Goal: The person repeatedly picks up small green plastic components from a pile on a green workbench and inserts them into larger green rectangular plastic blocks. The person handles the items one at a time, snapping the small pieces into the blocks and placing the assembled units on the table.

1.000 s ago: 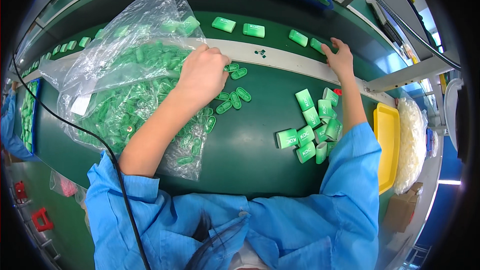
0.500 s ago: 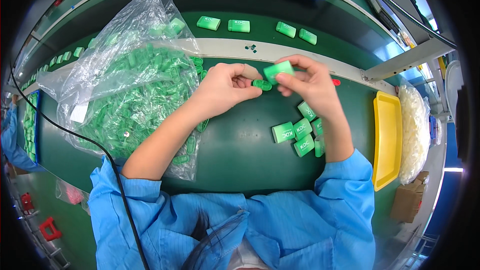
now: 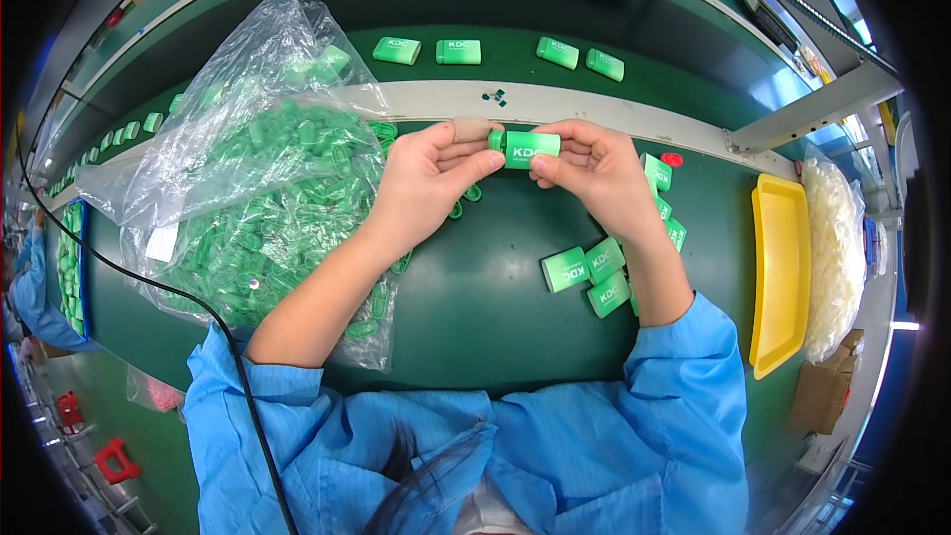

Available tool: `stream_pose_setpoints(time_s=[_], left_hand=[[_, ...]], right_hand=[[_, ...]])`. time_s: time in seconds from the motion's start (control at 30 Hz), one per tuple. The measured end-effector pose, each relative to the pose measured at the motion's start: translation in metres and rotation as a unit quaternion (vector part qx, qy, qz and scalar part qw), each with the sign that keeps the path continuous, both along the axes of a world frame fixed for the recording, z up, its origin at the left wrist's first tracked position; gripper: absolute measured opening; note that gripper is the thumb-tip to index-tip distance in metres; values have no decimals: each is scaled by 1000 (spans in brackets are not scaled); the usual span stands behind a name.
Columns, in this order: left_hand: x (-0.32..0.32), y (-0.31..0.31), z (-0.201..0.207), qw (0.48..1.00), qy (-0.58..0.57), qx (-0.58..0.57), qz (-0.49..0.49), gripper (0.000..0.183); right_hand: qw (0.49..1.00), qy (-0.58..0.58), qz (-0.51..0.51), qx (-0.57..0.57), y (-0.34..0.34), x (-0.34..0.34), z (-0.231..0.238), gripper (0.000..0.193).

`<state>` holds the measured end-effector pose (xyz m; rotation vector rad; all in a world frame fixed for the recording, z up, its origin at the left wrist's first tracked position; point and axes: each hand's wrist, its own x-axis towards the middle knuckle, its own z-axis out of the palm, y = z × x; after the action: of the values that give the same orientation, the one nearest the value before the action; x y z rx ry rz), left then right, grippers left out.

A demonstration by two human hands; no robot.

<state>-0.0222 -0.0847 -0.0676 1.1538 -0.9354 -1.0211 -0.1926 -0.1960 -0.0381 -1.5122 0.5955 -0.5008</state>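
Observation:
My right hand [image 3: 594, 163] grips a small green plastic case [image 3: 533, 151] with white printing, level in front of me. My left hand [image 3: 428, 173], a tan bandage round one finger, pinches a green oval ring-shaped cap [image 3: 495, 141] against the case's left end. Whether the cap is seated in the case I cannot tell. Beside my left forearm lies a large clear plastic bag [image 3: 297, 10] full of similar green oval pieces [image 3: 297, 208]. Several finished-looking green cases [image 3: 607, 292] are grouped near my right forearm, some partly hidden by it.
A dark green belt beyond the white rail [image 3: 426, 97] carries a row of green cases [image 3: 458, 52]. At right stand a yellow tray [image 3: 778, 277] and a bag of whitish pieces [image 3: 832, 258]. A red oval piece [image 3: 671, 160] lies near the rail. A black cable [image 3: 168, 282] crosses at left.
The case in my right hand has turned level, print facing up, and moved left to meet the cap in my left hand. Both hands are now close together.

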Motion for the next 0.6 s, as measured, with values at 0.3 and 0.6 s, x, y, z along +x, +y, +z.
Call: stream_pose_setpoints(time_s=[0.3, 0.6], left_hand=[[-2, 4, 7, 998, -54, 17, 21, 28], [-3, 2, 5, 995, -102, -20, 7, 29]], right_hand=[[998, -15, -1, 59, 4, 1, -2, 25], [999, -18, -13, -28, 7, -3, -3, 28]])
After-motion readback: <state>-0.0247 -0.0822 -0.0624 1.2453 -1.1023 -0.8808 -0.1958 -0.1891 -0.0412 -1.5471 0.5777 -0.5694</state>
